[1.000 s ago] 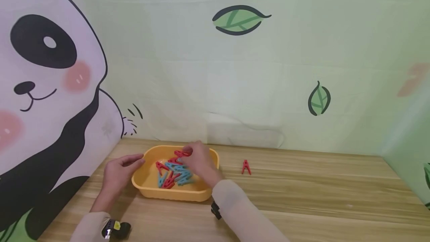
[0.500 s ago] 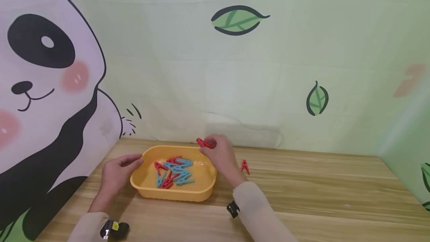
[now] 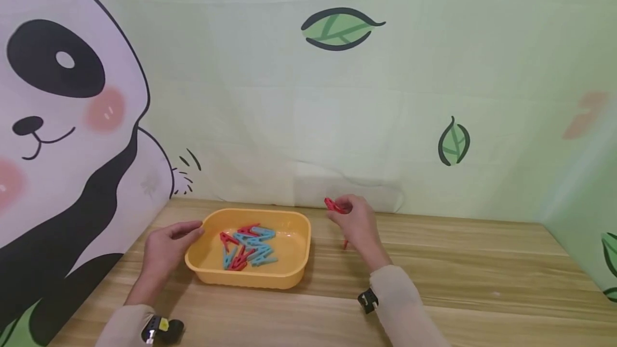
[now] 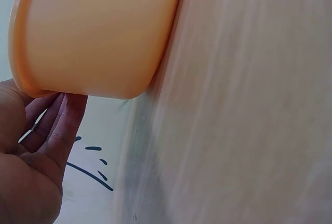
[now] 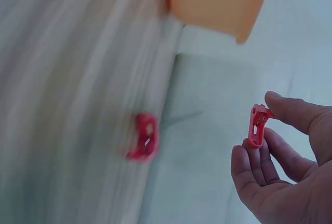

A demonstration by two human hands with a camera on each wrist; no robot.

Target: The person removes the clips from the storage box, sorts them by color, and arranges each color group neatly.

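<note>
My right hand pinches a red clothespin between thumb and fingers, above the table to the right of the yellow plastic basin. The right wrist view shows this clothespin upright at the fingertips. Below the hand, a second red clothespin stands on the table, mostly hidden in the head view. My left hand holds the basin's left rim, its fingers at the edge in the left wrist view. Inside the basin lie several red and blue clothespins.
The wooden table stretches to the right of the basin. Behind it rises a pale green wall sheet with printed leaves. A printed panda covers the left side.
My right hand has lifted a red clothespin out of the basin and carried it right, over the one on the table. My left hand has stayed at the basin's rim.
</note>
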